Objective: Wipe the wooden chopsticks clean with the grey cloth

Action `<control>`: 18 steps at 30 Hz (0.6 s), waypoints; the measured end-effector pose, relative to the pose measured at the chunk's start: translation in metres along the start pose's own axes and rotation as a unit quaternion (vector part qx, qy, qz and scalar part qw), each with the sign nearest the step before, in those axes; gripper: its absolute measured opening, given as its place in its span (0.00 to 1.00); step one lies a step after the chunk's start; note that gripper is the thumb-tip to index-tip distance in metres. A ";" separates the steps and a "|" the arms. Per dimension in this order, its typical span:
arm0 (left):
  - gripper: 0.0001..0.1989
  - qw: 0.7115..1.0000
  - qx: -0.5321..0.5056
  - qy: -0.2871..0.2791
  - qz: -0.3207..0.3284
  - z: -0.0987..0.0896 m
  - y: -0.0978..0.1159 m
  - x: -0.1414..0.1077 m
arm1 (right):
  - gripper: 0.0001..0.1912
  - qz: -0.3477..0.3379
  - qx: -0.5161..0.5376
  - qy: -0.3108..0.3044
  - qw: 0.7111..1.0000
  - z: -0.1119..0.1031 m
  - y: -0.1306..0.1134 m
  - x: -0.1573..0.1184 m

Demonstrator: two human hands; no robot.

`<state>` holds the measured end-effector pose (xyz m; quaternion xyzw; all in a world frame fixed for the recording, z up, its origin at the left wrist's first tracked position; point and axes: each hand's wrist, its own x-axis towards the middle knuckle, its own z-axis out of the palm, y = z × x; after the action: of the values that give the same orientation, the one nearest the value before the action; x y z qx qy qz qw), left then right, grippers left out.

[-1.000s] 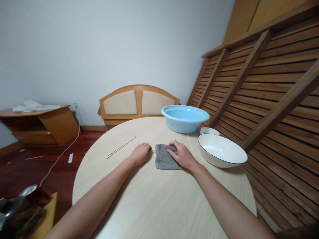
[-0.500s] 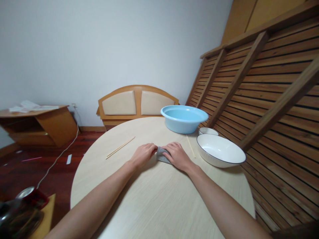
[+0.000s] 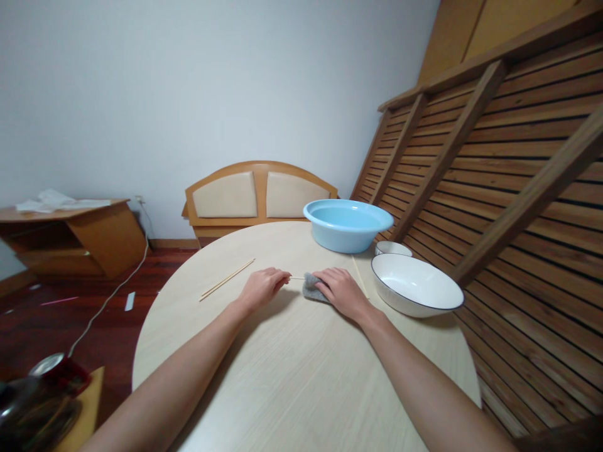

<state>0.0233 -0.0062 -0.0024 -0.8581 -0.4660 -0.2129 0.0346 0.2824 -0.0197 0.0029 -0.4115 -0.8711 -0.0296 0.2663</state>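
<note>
My left hand (image 3: pixel 264 287) pinches one end of a thin pale chopstick (image 3: pixel 296 277). The chopstick's other end runs into a grey cloth (image 3: pixel 315 289), which my right hand (image 3: pixel 340 290) grips around it. Two chopsticks (image 3: pixel 227 280) lie side by side on the table, left of my left hand. Another chopstick (image 3: pixel 360 275) lies beyond my right hand, its near end close to my wrist. A large white bowl (image 3: pixel 417 285) with a dark rim stands to the right of my right hand.
A light blue basin (image 3: pixel 348 226) stands at the back of the round table (image 3: pixel 282 389), with a small white bowl (image 3: pixel 394 249) beside it. Wooden slats (image 3: pixel 532 207) lean along the right. A red can (image 3: pixel 61 373) is at the lower left.
My left hand has moved left, away from the cloth, and a length of chopstick now shows between the hands. The cloth is more bunched under my right hand, which has barely shifted.
</note>
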 end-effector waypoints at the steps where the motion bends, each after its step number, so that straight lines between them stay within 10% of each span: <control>1: 0.22 1.000 0.002 -0.006 0.007 0.002 0.004 0.000 | 0.12 -0.005 0.005 -0.001 1.000 0.001 -0.004 0.000; 18: 0.26 0.997 0.040 -0.047 0.055 0.000 0.022 0.003 | 0.08 -0.022 -0.011 -0.009 1.000 -0.002 -0.012 0.003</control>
<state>0.0424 -0.0157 0.0016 -0.8895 -0.4270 -0.1515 0.0593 0.2728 -0.0260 0.0079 -0.3954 -0.8820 -0.0416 0.2531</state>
